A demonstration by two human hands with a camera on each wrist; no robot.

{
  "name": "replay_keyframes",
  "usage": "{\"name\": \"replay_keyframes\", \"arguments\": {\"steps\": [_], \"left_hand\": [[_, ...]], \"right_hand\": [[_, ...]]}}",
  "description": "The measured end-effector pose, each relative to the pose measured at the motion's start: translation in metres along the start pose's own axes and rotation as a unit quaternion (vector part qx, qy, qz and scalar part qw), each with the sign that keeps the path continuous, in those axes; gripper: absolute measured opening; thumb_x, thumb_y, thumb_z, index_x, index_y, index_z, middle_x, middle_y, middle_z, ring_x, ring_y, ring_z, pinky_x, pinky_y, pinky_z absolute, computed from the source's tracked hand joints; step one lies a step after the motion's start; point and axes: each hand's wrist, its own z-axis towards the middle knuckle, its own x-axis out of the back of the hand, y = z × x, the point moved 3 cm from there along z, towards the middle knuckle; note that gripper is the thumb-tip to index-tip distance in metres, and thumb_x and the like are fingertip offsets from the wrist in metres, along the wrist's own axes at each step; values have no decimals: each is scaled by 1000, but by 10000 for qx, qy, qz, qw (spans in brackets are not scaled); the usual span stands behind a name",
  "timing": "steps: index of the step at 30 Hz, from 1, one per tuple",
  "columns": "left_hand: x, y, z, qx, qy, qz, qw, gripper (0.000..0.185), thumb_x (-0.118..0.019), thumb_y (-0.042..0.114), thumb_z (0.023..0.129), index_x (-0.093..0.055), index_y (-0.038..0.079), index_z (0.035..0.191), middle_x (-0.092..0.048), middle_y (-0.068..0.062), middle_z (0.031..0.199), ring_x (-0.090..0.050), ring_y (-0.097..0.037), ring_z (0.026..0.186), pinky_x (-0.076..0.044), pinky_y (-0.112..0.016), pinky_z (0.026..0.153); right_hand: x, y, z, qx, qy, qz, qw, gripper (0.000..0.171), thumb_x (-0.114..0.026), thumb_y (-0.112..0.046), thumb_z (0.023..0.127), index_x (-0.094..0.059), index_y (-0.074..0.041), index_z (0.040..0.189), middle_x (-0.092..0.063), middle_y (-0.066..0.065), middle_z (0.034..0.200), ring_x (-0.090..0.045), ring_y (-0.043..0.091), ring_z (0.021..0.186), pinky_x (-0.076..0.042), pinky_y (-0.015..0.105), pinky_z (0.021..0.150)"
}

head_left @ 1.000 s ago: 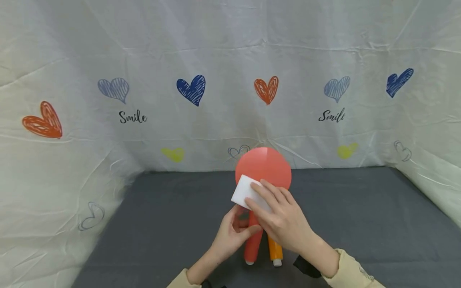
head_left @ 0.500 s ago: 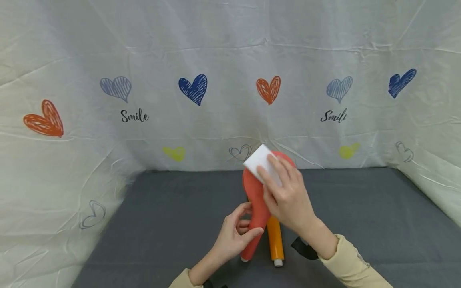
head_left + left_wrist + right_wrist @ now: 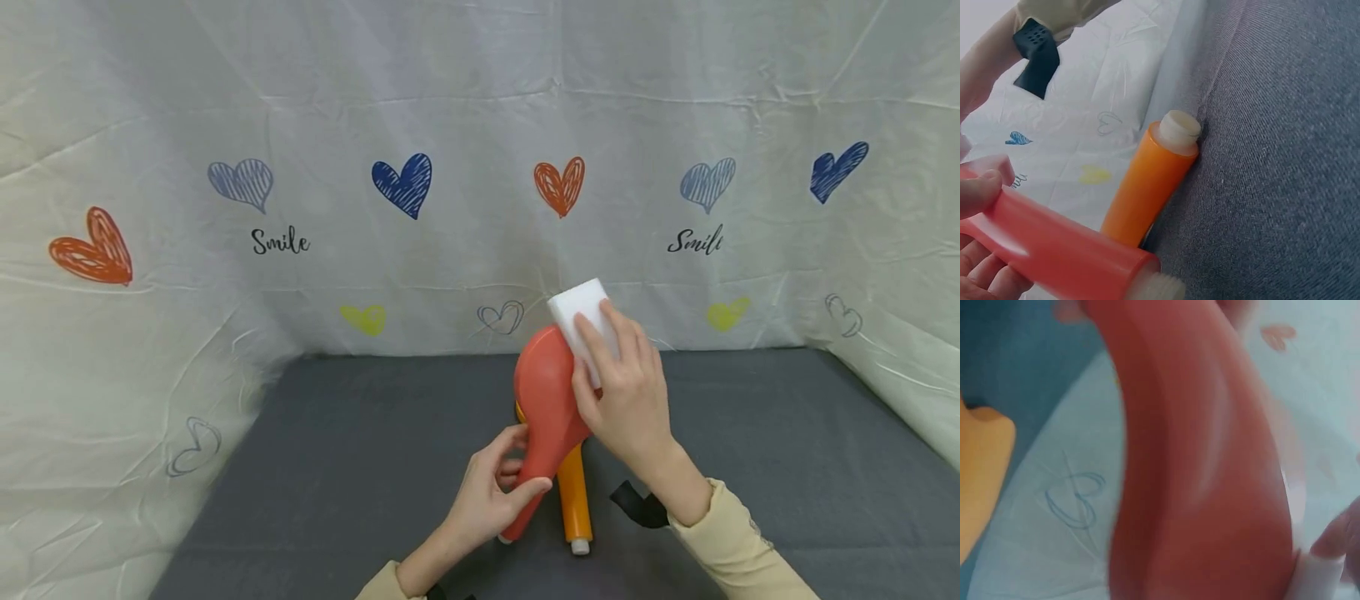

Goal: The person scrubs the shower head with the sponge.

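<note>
My left hand point(image 3: 480, 493) grips the handle of a red shower head point(image 3: 546, 387), holding it tilted with the round head upward. The fingers of my right hand point(image 3: 628, 400) pinch a white sponge point(image 3: 588, 310) against the right edge of that round head. Lower down, an orange shower head point(image 3: 574, 498) lies partly hidden behind the red one. In the left wrist view, the red handle point(image 3: 1063, 247) ends in a pale threaded connector, close to the orange handle point(image 3: 1147, 187). The right wrist view is filled mostly by the blurred red body point(image 3: 1191, 450), with the sponge point(image 3: 1316, 575) at its lower right.
A dark grey cloth point(image 3: 375, 467) covers the table. Behind and at both sides hangs a pale curtain point(image 3: 480, 100) printed with hearts and "Smile". A black strap point(image 3: 637, 504) dangles by the right wrist.
The red shower head has turned in my left hand, its round disc swinging to a side view. My right hand has moved the sponge up and right, from below the disc to its right edge.
</note>
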Motion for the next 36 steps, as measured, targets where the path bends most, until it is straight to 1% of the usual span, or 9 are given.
{"name": "replay_keyframes", "arguments": {"steps": [4, 7, 11, 14, 17, 20, 25, 33, 36], "left_hand": [[0, 1, 0, -33, 57, 111, 9999, 48, -70, 5, 82, -49, 6, 125, -61, -14, 103, -68, -18, 79, -54, -27, 68], [1, 1, 0, 7, 100, 114, 9999, 48, -70, 4, 81, -49, 4, 124, -61, -15, 103, -68, -20, 78, -54, -27, 67], [2, 1, 0, 115, 145, 57, 9998, 43, -69, 5, 82, -50, 2, 121, -60, -17, 105, -68, -24, 80, -55, -27, 66], [2, 6, 0, 114, 143, 59, 9998, 41, -68, 2, 82, -50, -2, 119, -59, -19, 106, -68, -28, 81, -55, -28, 67], [2, 18, 1, 149, 73, -20, 9999, 44, -68, -1, 82, -49, -4, 122, -59, -21, 104, -67, -29, 80, -55, -28, 68], [1, 30, 2, 177, -19, -116, 9998, 47, -67, -3, 82, -47, -6, 125, -59, -22, 104, -68, -28, 81, -54, -29, 69], [1, 31, 1, 137, -70, -155, 9998, 47, -66, -3, 82, -46, -5, 125, -58, -22, 105, -68, -28, 82, -54, -30, 71], [2, 1, 0, 204, 100, -329, 9992, 48, -69, 2, 82, -47, -1, 125, -57, -19, 113, -68, -23, 82, -55, -28, 68], [1, 1, 0, 148, 18, -536, 9984, 48, -68, 3, 83, -46, -1, 126, -56, -21, 113, -67, -24, 84, -55, -30, 69]], "right_hand": [[0, 2, 0, -138, -16, 61, 9999, 43, -58, -9, 84, -54, -2, 126, -44, 25, 131, -44, 42, 110, -41, 55, 83], [-6, -9, -6, 567, -333, 296, 9974, 40, -54, -12, 87, -54, -5, 127, -42, 24, 134, -42, 42, 116, -41, 55, 86], [-14, -27, -21, 1740, -962, 489, 9788, 37, -51, -16, 90, -55, -10, 127, -41, 20, 138, -40, 39, 123, -43, 49, 87], [-15, -31, -28, 2103, -1103, 522, 9700, 36, -49, -17, 91, -57, -11, 126, -42, 18, 138, -41, 36, 123, -43, 46, 86], [-12, -21, -25, 1740, -701, 515, 9809, 35, -45, -19, 92, -59, -10, 123, -45, 19, 135, -44, 37, 120, -44, 48, 84], [-7, -1, -16, 820, -62, 482, 9954, 37, -46, -20, 91, -59, -7, 123, -46, 21, 132, -46, 39, 116, -41, 52, 85], [-1, 18, -11, -62, 319, 562, 9979, 39, -50, -19, 89, -57, -3, 125, -44, 23, 134, -43, 40, 115, -37, 54, 88], [-14, -30, -42, 1916, -310, 573, 9793, 35, -41, -18, 93, -60, -7, 121, -48, 23, 131, -46, 39, 117, -41, 46, 83], [-12, -28, -42, 2032, -274, 596, 9769, 35, -43, -18, 92, -61, -7, 120, -49, 23, 130, -47, 38, 115, -42, 44, 81]]}}
